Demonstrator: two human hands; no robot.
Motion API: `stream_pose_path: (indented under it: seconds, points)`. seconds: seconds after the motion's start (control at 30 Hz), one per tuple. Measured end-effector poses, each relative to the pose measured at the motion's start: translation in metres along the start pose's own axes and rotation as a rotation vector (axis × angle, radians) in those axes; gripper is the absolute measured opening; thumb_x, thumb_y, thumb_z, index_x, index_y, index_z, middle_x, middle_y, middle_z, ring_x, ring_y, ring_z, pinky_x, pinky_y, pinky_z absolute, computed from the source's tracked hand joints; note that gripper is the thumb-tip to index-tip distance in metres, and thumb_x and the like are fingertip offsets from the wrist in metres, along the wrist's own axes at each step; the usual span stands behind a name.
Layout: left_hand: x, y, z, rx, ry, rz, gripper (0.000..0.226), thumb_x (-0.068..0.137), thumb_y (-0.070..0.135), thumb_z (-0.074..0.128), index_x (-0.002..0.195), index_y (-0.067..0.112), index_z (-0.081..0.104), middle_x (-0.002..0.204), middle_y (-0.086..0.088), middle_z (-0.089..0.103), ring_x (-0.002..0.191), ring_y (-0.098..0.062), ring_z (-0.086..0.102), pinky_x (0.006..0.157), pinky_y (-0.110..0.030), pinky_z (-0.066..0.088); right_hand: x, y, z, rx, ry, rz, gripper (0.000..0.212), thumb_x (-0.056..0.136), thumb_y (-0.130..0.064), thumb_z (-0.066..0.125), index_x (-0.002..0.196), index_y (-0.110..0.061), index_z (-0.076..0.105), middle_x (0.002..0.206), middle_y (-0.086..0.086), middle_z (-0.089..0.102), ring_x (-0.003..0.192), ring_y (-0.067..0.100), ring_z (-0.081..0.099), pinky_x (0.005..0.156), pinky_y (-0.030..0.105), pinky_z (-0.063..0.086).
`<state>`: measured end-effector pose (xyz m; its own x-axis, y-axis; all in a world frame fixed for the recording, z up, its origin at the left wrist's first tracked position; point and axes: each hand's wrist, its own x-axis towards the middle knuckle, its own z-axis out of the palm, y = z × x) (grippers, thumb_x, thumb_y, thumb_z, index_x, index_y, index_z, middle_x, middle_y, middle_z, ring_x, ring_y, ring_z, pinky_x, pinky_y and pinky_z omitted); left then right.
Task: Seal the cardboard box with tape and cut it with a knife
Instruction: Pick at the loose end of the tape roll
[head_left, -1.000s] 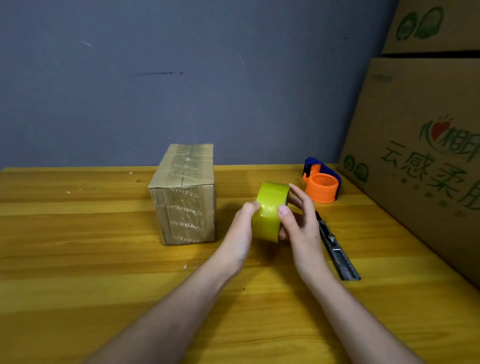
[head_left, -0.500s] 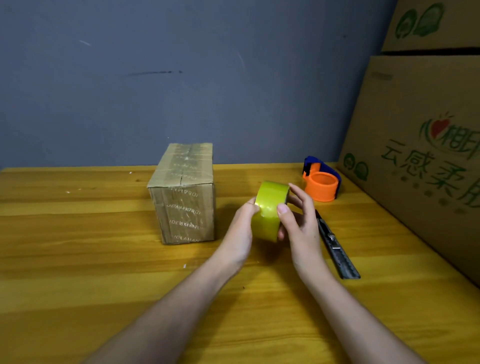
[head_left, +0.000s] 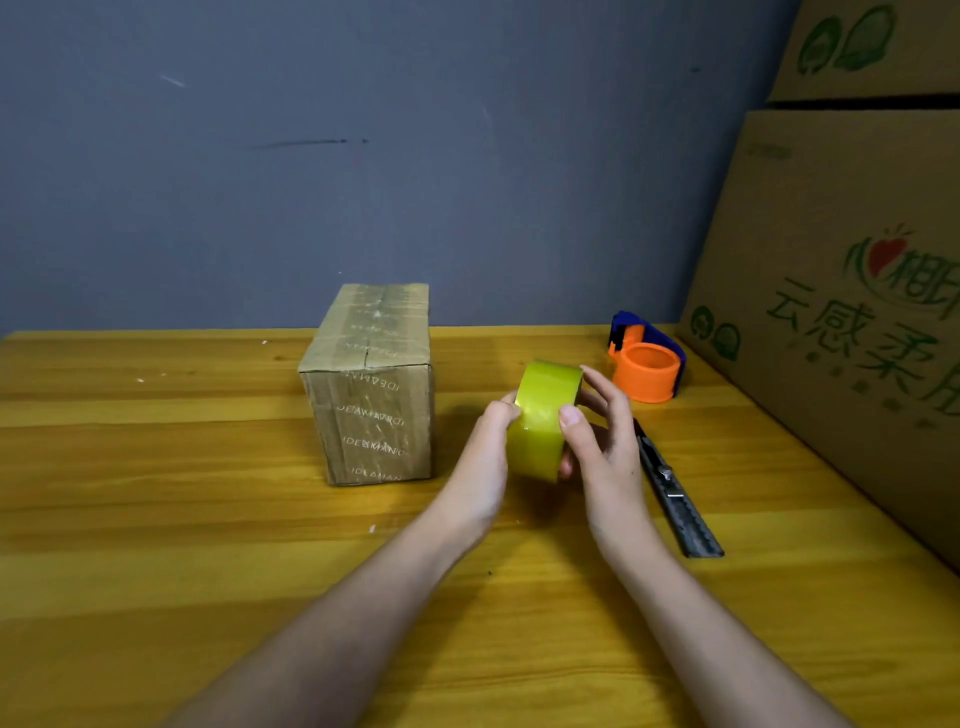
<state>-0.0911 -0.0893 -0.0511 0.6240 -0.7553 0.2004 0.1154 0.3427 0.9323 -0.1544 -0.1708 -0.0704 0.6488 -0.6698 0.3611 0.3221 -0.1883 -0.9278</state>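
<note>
Change: almost nothing has been shifted since the earlier frames; the roll is kept in the same spot above the table, and only the left thumb has crept slightly along its edge.
Grip: the yellow tape roll (head_left: 543, 418) is clamped between both hands, held on edge with its outer band turned toward the camera.
Left hand: the left hand (head_left: 480, 457) is closed on the roll's left side, thumb tip pressed at the upper rim.
Right hand: the right hand (head_left: 605, 452) is closed on the right side, thumb laid on the band, fingers spread behind the roll.
Step in hand: the free end of the tape is judged to be under search; no lifted end can be made out.
How to do it well: the roll should be turned slowly under a thumbnail until the seam is caught, then the end peeled back squarely so it is not split.
Left of the grip: the cardboard box (head_left: 371, 387) stands near on the wooden table (head_left: 156, 519), its flaps closed, printed tape already visible over it.
Right of the grip: the utility knife (head_left: 675, 499) lies just beside the right hand, untouched.
Beyond the grip: an orange tape dispenser (head_left: 647, 364) rests farther back on the right.
Far right: large printed cartons (head_left: 841, 291) are stacked at the table's edge.
</note>
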Motion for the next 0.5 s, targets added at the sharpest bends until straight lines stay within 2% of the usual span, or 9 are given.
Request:
stream_pose_path:
  seconds: [0.07,0.23,0.33,0.4,0.5]
  points:
    - [-0.0005,0.0013,0.0007,0.013,-0.001,0.013,0.034,0.08,0.023,0.03,0.093,0.01,0.059,0.054,-0.004,0.062,0.047,-0.015,0.056,0.051,-0.021,0.049,0.0002,-0.0004,-0.0009,-0.007,0.0,-0.008,0.069,0.067,-0.053,0.059,0.13,-0.029,0.047,0.127,0.004,0.052,0.078,0.015,0.053,0.046,0.012,0.042]
    - [-0.0015,0.0028,-0.0025,0.028,-0.035,-0.01,0.041,0.092,0.007,0.018,0.086,0.013,0.059,0.052,-0.001,0.062,0.045,-0.011,0.056,0.048,-0.019,0.047,-0.0002,0.0003,-0.0015,-0.012,0.002,-0.008,0.067,0.067,-0.054,0.059,0.129,-0.031,0.046,0.13,0.004,0.051,0.084,0.019,0.052,0.046,0.012,0.042]
    - [-0.0032,0.0038,-0.0003,0.004,-0.067,0.008,0.029,0.087,0.012,0.027,0.09,0.012,0.055,0.052,-0.001,0.063,0.044,-0.01,0.056,0.049,-0.018,0.048,0.0004,0.0002,-0.0014,-0.011,0.0,-0.015,0.068,0.068,-0.054,0.058,0.13,-0.03,0.046,0.129,0.003,0.052,0.081,0.018,0.051,0.045,0.011,0.041]
    - [-0.0038,0.0026,-0.0006,-0.016,-0.078,0.015,0.032,0.079,0.02,0.03,0.096,0.008,0.054,0.054,-0.002,0.064,0.046,-0.012,0.057,0.051,-0.019,0.049,0.0007,-0.0001,-0.0009,0.001,-0.002,-0.009,0.069,0.068,-0.054,0.058,0.13,-0.028,0.047,0.128,0.003,0.052,0.076,0.015,0.051,0.045,0.011,0.041]
    - [-0.0011,0.0007,-0.0033,-0.018,-0.049,-0.008,0.035,0.091,0.02,0.023,0.099,0.007,0.054,0.057,-0.004,0.064,0.047,-0.014,0.057,0.051,-0.021,0.049,0.0006,0.0001,-0.0002,0.01,-0.006,0.004,0.07,0.067,-0.054,0.058,0.13,-0.028,0.047,0.128,0.003,0.052,0.076,0.015,0.052,0.045,0.012,0.042]
